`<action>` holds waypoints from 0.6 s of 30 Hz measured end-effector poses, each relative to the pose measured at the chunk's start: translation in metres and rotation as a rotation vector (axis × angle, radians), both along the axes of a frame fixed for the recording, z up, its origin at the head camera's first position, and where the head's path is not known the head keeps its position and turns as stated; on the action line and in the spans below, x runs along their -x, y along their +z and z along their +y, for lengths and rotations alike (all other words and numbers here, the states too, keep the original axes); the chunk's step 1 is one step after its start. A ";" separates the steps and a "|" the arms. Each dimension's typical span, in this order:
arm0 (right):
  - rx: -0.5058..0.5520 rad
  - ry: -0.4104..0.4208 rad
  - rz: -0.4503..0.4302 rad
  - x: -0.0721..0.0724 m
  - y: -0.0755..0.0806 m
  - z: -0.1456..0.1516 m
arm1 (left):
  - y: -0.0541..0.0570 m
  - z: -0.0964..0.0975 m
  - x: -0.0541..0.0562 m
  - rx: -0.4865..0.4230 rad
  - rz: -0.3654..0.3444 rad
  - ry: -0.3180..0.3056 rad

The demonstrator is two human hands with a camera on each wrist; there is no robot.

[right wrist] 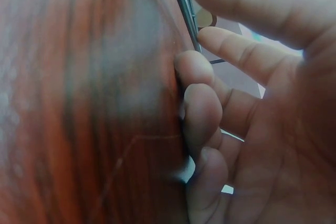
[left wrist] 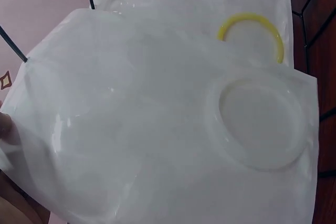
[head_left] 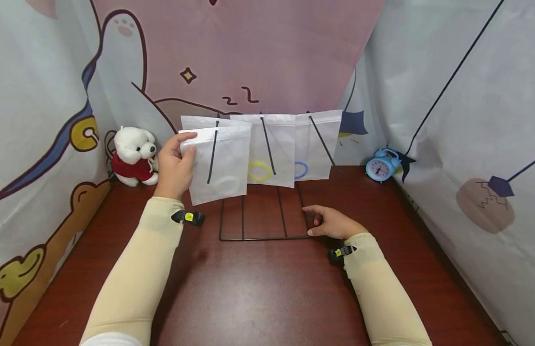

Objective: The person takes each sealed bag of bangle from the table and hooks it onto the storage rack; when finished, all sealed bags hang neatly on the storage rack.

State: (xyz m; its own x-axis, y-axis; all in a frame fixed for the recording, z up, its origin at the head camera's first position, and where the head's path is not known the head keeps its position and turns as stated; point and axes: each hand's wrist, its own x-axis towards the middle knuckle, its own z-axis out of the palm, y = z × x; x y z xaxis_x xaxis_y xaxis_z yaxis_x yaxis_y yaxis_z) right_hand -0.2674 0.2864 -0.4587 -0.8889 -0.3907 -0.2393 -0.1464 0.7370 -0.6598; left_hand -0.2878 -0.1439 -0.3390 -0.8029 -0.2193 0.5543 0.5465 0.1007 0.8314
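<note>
My left hand [head_left: 176, 166] pinches the upper left corner of a white zip bag [head_left: 226, 156] between thumb and fingers. Through the bag a pale ring [left wrist: 262, 124] shows. This bag hangs on a dark prong of a black wire rack [head_left: 263, 239], in front of another white bag [head_left: 196, 121]. Beside it on the rack hang a bag with a yellow ring [head_left: 260, 171] and a bag with a blue ring [head_left: 301, 170]. Low at the rack's right front corner, my right hand [head_left: 336, 223] holds the base wire with thumb and forefinger; its other fingers [right wrist: 202, 111] are curled against the table.
A white plush bear [head_left: 133, 156] in a red top sits at the back left of the brown table [head_left: 259, 288]. At the back right stands a light blue alarm clock [head_left: 381, 166]. Printed cloth [head_left: 267, 53] walls in the back and both sides.
</note>
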 end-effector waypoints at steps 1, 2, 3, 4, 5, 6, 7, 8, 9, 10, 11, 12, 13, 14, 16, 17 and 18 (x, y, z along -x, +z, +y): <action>-0.001 0.000 0.000 0.000 0.000 0.000 | 0.000 0.000 0.002 0.005 0.005 0.003; -0.001 0.000 0.000 0.000 0.000 0.000 | 0.000 0.000 0.003 0.010 0.010 0.006; -0.001 0.002 0.002 0.001 -0.001 0.000 | 0.000 0.000 0.005 0.012 0.014 0.007; -0.002 0.003 0.003 0.001 -0.002 0.001 | 0.000 0.001 0.007 0.014 0.019 0.010; -0.002 0.004 0.004 0.001 -0.003 0.001 | 0.000 0.001 0.008 0.019 0.023 0.016; -0.003 0.005 0.003 0.001 -0.003 0.001 | 0.000 0.001 0.010 0.024 0.026 0.022; -0.003 0.005 0.004 0.001 -0.003 0.002 | 0.001 0.001 0.010 0.029 0.026 0.027; -0.002 0.006 0.006 0.001 -0.003 0.002 | 0.001 0.001 0.011 0.028 0.021 0.028; -0.001 0.007 0.007 0.001 -0.003 0.002 | 0.002 0.001 0.012 0.029 0.014 0.030; 0.000 0.007 0.006 0.001 -0.003 0.002 | 0.003 0.002 0.012 0.031 0.004 0.033; 0.000 0.007 0.007 0.001 -0.003 0.002 | 0.003 0.002 0.012 0.040 -0.009 0.042; 0.000 0.008 0.007 0.002 -0.003 0.002 | 0.004 0.002 0.013 0.044 -0.021 0.047; -0.001 0.007 0.006 0.002 -0.003 0.002 | 0.005 0.001 0.013 0.050 -0.032 0.054; -0.001 0.007 0.005 0.002 -0.003 0.002 | 0.005 0.001 0.013 0.056 -0.041 0.059; -0.004 0.005 0.004 0.002 -0.003 0.002 | 0.006 0.001 0.013 0.074 -0.054 0.076; -0.006 0.005 0.003 0.001 -0.002 0.002 | 0.007 0.001 0.012 0.088 -0.058 0.086; -0.006 0.003 0.002 0.001 -0.002 0.002 | 0.007 0.001 0.012 0.097 -0.061 0.095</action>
State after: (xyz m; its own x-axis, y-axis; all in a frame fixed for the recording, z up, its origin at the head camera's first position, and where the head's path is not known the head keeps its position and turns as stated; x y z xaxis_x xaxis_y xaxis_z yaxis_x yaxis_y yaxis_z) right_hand -0.2683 0.2884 -0.4606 -0.8883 -0.3916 -0.2401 -0.1495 0.7407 -0.6550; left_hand -0.2998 -0.1433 -0.3323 -0.8138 -0.2438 0.5275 0.4797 0.2306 0.8466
